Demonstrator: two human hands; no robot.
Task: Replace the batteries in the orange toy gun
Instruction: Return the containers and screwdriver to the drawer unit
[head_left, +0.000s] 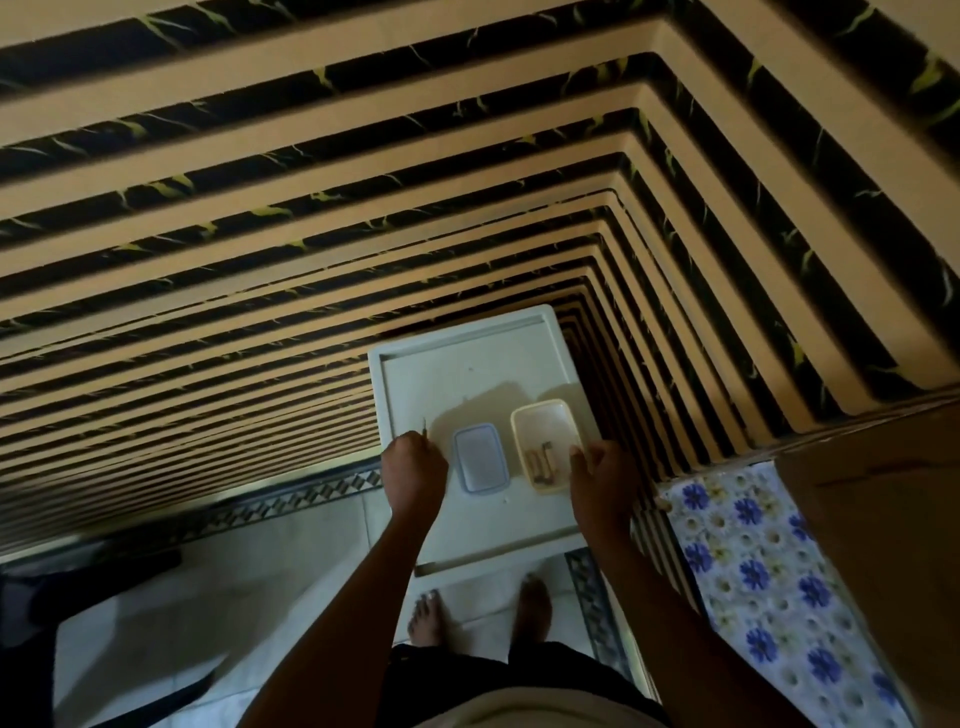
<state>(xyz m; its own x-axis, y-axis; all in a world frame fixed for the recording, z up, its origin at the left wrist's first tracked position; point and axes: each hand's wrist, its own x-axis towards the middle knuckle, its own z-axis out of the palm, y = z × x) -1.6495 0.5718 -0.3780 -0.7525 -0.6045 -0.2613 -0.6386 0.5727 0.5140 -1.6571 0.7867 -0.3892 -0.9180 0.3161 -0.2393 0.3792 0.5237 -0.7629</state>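
Note:
I am holding a white tray (470, 374) at waist height, above my bare feet. My left hand (414, 470) is clenched on its left edge. A thin dark tool tip (424, 425) sticks out just beyond that fist; whether the fist also holds it is unclear. My right hand (602, 483) grips the tray's right edge, thumb on top. On the tray lie a blue-rimmed rectangular box (480, 457) and a pale yellow open box (545, 441) with a few batteries (540, 462) inside. No orange toy gun is in view.
Black-and-cream striped stair steps (311, 208) rise ahead and wrap round to the right. A cloth with blue flowers (753, 571) lies at the right beside a brown surface (883, 519). White floor tiles (182, 597) with a patterned border lie underfoot.

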